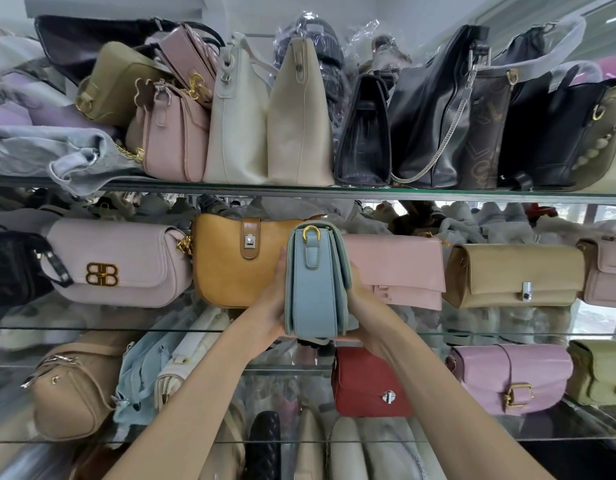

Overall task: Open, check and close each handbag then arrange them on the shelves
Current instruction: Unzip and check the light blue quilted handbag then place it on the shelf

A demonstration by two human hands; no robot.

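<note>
Handbags fill every glass shelf (pixel 473 195) in front of this person, and the one in hand now is a pale blue handbag (pixel 313 289), held end-on between both palms at the level of the middle shelf. The left hand (pixel 270 306) presses flat against its left side, fingers (pixel 282 263) stretched upward along the panel rather than curled; the right hand (pixel 363 306) cups the opposite side, though most of its fingers sit behind the bag and I cannot tell how they lie. The flap looks closed and the gold ring at the top end stands upright, so I judge the checking done and the arranging step under way. Just beyond the left fingertips sits a mustard handbag (pixel 237 261); just past the right hand lies a pink flap handbag (pixel 396 271). The blue one points at the narrow gap between these two, which seems tight. The next move, as I read it, calls for sliding the bag forward onto the glass while keeping it upright, perhaps nudging a neighbour aside, then easing both palms back without tipping it.
</note>
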